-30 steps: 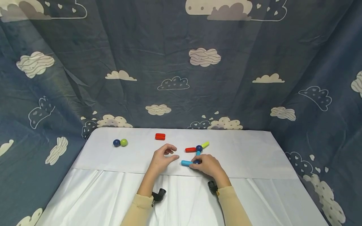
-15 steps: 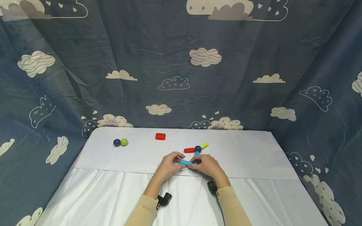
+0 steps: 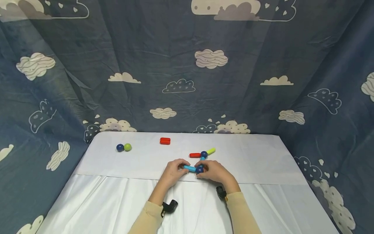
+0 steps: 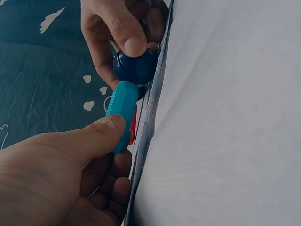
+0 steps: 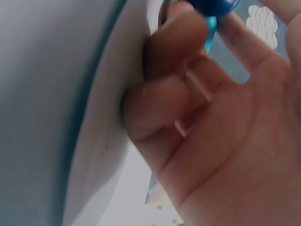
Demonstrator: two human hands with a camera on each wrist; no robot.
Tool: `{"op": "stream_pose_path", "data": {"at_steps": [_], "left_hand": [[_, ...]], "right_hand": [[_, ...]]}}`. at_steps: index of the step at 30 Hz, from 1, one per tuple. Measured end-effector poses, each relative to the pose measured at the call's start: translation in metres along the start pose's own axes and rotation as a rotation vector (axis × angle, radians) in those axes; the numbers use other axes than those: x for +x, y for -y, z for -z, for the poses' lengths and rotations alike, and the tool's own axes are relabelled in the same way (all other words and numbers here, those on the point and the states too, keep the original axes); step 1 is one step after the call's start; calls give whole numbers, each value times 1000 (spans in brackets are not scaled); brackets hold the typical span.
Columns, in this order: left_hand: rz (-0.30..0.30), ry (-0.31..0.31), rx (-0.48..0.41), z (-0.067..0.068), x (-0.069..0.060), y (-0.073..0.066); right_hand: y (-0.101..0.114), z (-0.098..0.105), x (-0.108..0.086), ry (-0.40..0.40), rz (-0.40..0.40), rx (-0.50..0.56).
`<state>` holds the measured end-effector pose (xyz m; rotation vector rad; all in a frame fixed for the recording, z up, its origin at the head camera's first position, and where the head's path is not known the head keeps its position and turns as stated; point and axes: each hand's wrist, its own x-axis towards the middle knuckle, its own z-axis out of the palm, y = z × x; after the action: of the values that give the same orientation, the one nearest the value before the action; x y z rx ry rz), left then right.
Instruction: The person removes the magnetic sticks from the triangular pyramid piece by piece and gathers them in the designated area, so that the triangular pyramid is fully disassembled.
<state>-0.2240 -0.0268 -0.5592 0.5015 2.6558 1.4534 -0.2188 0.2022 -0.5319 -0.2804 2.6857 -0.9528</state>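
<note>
My left hand (image 3: 172, 173) pinches the free end of a light blue stick (image 3: 189, 168) between thumb and fingers. The stick's other end meets a dark blue ball (image 3: 199, 170), which my right hand (image 3: 218, 173) holds between thumb and index finger. In the left wrist view the light blue stick (image 4: 123, 106) points at the ball (image 4: 134, 67); whether it is seated in it I cannot tell. A second light blue stick (image 3: 202, 159) runs from the held ball towards another dark blue ball (image 3: 204, 154), which carries a red stick (image 3: 194, 155) and a yellow-green stick (image 3: 211, 151).
Two red sticks (image 3: 165, 141) lie side by side near the table's back edge. Further left, a dark blue ball (image 3: 120, 148) and a green ball (image 3: 127, 147) sit together on the white tabletop (image 3: 248, 159). A cloud-patterned curtain (image 3: 181, 107) hangs behind.
My left hand has moved right and slightly nearer, and has taken hold of the light blue stick. The joined sticks and balls have shifted a little left, with my right hand still at the ball.
</note>
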Motion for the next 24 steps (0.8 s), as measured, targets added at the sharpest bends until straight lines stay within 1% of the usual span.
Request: {"op": "stream_pose_path", "data": {"at_steps": [3, 7, 10, 13, 17, 24], "left_hand": [[14, -4, 0, 0, 0, 1], [21, -11, -1, 1, 0, 1], [21, -14, -4, 2, -1, 0], [34, -8, -16, 3, -2, -2], [37, 12, -22, 5, -3, -2], [30, 49, -38, 9, -2, 1]], "right_hand": [[-3, 3, -1, 25, 36, 33], [-6, 5, -2, 30, 62, 66], [-7, 4, -1, 19, 62, 84], [-7, 3, 0, 6, 53, 94], [-7, 1, 1, -12, 39, 100], [-6, 1, 2, -44, 19, 85]]}}
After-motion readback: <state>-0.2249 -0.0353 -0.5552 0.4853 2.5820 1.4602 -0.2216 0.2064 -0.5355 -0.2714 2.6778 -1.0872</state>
